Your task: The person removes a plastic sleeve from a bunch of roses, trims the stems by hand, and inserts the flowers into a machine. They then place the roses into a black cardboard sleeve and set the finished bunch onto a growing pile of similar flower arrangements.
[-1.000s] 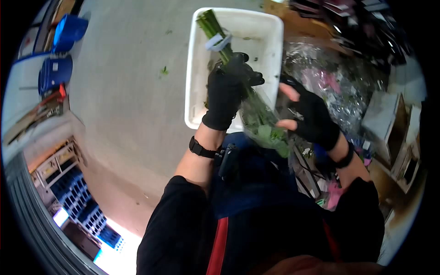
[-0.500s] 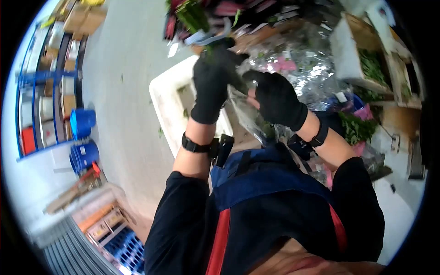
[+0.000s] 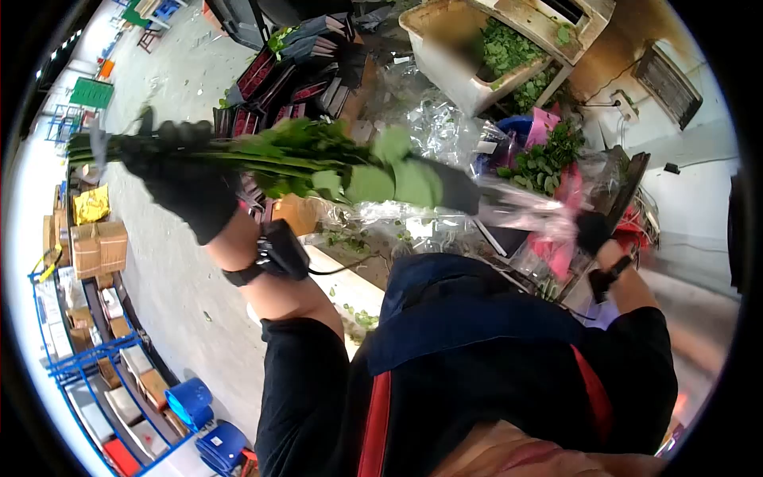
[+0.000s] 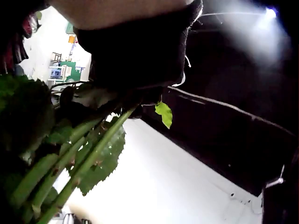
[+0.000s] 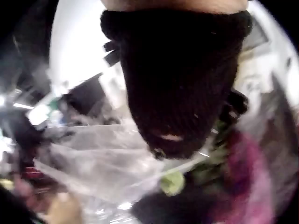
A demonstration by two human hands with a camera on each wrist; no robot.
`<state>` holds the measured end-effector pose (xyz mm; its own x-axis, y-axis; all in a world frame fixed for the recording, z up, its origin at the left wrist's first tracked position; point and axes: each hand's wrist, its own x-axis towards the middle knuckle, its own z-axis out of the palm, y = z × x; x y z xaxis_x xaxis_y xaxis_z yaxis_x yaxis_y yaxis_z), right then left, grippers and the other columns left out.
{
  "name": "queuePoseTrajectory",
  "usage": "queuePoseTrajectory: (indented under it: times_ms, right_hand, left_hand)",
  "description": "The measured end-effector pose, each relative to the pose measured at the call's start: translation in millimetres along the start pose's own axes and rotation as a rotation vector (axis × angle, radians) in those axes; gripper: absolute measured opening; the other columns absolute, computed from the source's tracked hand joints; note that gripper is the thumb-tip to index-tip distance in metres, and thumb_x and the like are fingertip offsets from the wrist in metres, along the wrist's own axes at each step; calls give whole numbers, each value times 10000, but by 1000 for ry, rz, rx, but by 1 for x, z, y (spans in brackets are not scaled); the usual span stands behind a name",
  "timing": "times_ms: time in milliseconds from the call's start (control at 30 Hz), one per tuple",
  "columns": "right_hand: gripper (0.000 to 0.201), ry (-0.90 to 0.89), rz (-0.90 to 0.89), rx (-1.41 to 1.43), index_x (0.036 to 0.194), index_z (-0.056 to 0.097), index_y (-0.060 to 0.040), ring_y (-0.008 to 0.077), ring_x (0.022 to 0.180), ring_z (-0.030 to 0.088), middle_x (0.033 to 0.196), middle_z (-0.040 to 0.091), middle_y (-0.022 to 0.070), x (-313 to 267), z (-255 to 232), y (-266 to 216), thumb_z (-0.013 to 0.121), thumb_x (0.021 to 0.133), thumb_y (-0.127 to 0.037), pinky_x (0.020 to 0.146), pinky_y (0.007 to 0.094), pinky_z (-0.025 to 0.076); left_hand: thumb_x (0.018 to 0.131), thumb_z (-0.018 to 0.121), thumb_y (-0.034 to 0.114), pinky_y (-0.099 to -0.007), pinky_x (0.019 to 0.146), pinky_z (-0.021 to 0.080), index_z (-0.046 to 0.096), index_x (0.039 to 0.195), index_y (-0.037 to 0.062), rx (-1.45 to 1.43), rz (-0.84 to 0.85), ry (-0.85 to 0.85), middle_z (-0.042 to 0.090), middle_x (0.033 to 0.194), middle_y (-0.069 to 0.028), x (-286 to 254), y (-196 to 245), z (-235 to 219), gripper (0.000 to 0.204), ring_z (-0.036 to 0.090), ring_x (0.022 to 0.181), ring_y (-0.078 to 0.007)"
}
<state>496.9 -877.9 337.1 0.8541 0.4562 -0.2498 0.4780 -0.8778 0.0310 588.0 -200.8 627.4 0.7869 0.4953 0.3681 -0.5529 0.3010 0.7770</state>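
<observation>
A leafy green bunch [image 3: 342, 163] lies almost level across the head view, its stems to the left. My black-gloved left hand [image 3: 179, 179] has its fingers curled round those stems, beside a pale band [image 3: 98, 147]. The left wrist view shows thick stems [image 4: 79, 172] next to the dark glove [image 4: 135, 56]. Far to the right, my right hand [image 3: 594, 232] grips the end of a clear plastic sleeve [image 3: 520, 205], blurred and stretched towards the leaf tips. In the right wrist view the plastic [image 5: 98, 163] spreads out beside the glove [image 5: 180, 84]; the fingertips are hidden.
Crumpled clear wrappers [image 3: 437, 127] lie beyond the bunch, near dark folded packs [image 3: 274, 83]. A white bin [image 3: 453, 67] with leaves stands at the top. Pink wrap [image 3: 544, 127] and greenery are near my right hand. Blue buckets [image 3: 222, 445] stand lower left.
My left hand has swung left with the bunch, which has turned from steep to nearly level. The right hand has moved far right with the plastic, uncovering leaves. The head view has shifted.
</observation>
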Motion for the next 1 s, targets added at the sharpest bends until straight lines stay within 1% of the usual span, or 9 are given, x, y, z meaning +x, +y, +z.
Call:
queuePoseTrajectory:
  times_ms: [100,167,233,333,367,600,800,867,1000]
  right_hand:
    - [353,-397,673,-61,1004,646,-61,329,954,623,1026,647,150,-107,-31,64,671,673,-179,822,410,505]
    - [367,-282,489,-48,1017,636,-41,336,977,608,1008,643,166,-106,-85,33,691,688,-194,835,404,497]
    - [276,426,209,42,975,627,-25,350,920,608,946,637,166,-51,-129,-19,672,741,-164,778,416,498]
    - [179,647,80,315,956,641,-58,330,828,583,925,620,133,72,-269,-169,650,804,-152,731,396,464]
    - [314,836,-42,8,999,627,-68,322,821,598,913,623,133,100,-305,-211,727,704,-114,703,410,475]
    - [314,846,-215,-145,890,602,-92,278,836,536,857,536,89,228,-342,-299,708,642,-254,796,422,410]
    - [186,514,-250,-67,807,583,-87,294,749,562,764,537,80,271,-294,-272,622,695,-230,710,409,445]
    - [150,667,-257,1,747,579,-79,326,693,563,726,550,118,286,-275,-237,642,714,-210,623,423,444]
    - [197,759,266,-92,841,669,-72,346,797,630,832,647,176,272,-216,-39,613,698,-196,711,440,498]
  left_hand:
    - [936,461,405,-368,613,495,489,1185,6,72,74,-78,482,684,-12,29,20,3,471,513,606,-186]
    - [957,450,257,-320,582,478,526,1154,9,169,-20,-269,529,704,-13,39,-17,5,326,526,599,-142]
    - [956,498,192,-241,501,434,586,1077,17,378,-89,-326,574,712,-8,28,-71,23,231,536,580,-99]
    - [824,663,245,-327,542,460,612,854,43,741,148,-600,610,696,-82,-10,-144,51,211,586,624,-214]
    - [801,666,289,-371,563,469,593,834,50,762,133,-660,608,706,-124,-23,-143,53,252,601,653,-284]
    - [779,661,351,-445,576,474,571,798,59,924,90,-839,600,700,-192,-63,-151,20,306,608,678,-369]
    - [796,630,373,-446,559,485,572,782,62,1063,64,-914,605,677,-165,-63,-188,-18,317,614,646,-358]
    - [801,623,371,-443,546,489,563,763,57,1052,31,-1004,603,675,-165,-61,-190,-25,322,617,637,-352]
    - [812,621,371,-446,545,493,578,773,56,1195,-108,-1036,608,646,-176,-62,-251,-98,320,618,614,-360]
